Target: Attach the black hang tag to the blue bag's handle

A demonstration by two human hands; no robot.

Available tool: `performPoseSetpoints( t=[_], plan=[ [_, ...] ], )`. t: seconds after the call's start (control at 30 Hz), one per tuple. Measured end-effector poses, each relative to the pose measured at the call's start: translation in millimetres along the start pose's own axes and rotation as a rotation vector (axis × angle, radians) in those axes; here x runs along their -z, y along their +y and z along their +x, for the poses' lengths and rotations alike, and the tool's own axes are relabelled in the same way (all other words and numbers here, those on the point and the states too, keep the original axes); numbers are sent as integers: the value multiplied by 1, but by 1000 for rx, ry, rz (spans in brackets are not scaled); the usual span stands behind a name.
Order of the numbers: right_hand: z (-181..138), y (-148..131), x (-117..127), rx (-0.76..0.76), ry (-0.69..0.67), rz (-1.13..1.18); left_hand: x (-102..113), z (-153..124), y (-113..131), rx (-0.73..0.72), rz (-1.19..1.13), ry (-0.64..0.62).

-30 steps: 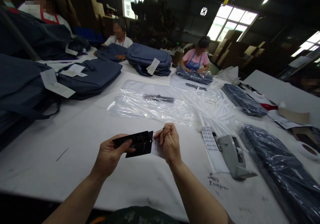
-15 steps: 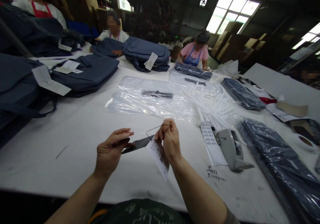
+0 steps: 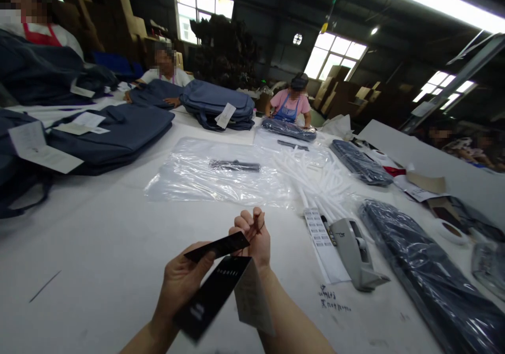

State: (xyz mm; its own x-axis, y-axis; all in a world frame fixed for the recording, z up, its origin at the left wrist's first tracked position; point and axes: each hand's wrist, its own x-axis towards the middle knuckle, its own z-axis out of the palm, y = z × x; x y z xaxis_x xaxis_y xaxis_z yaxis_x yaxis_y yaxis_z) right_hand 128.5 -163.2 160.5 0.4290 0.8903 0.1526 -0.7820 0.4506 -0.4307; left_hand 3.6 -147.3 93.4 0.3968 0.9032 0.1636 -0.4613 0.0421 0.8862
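Note:
My left hand pinches a narrow black hang tag between thumb and fingers. With its fingers curled, my right hand grips the thin dark tag string; much of the string is hidden by the fingers. Below hangs a larger black tag with white lettering, its lower end tilted toward me. A pale printed card dangles beside it, in front of my right forearm. All these pieces meet near the right hand's fingers, above the white table.
Clear plastic bags lie flat ahead. To the right are white strips, a barcode label sheet, a grey tape dispenser and a plastic-wrapped bag. Dark blue bags stand left. Several people work around the table.
The larger black tag has swung out toward me, its printed front now showing. My left hand has moved closer to the right hand. The view has tilted upward and shifted right.

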Motion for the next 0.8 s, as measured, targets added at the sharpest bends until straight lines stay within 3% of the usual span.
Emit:
performPoseSetpoints(
  t=[0.1, 0.2, 0.4, 0.53, 0.6, 0.63, 0.73, 0.8],
  plan=[
    [5, 1, 5, -30, -92, 123, -7, 1, 0, -65, -47, -107],
    [9, 5, 2, 111, -209, 73, -14, -4, 16, -3, -44, -232],
    [4, -3, -22, 527, -434, -320, -26, -13, 53, 430, -379, -195],
    [8, -9, -27, 761, -424, -565, -32, -14, 49, 522, -378, -172],
    [12, -18, -27, 713, -439, -777, -27, -8, 44, 421, -286, -81],
    [13, -24, -27, 585, -463, -867, -22, -3, 43, 286, -214, -32],
    [15, -48, -30, -6, -505, -977, 1, 12, 47, -347, 161, 53],
    [13, -61, -32, -242, -433, -1015, 14, 20, 51, -642, 424, 52]
  ],
)
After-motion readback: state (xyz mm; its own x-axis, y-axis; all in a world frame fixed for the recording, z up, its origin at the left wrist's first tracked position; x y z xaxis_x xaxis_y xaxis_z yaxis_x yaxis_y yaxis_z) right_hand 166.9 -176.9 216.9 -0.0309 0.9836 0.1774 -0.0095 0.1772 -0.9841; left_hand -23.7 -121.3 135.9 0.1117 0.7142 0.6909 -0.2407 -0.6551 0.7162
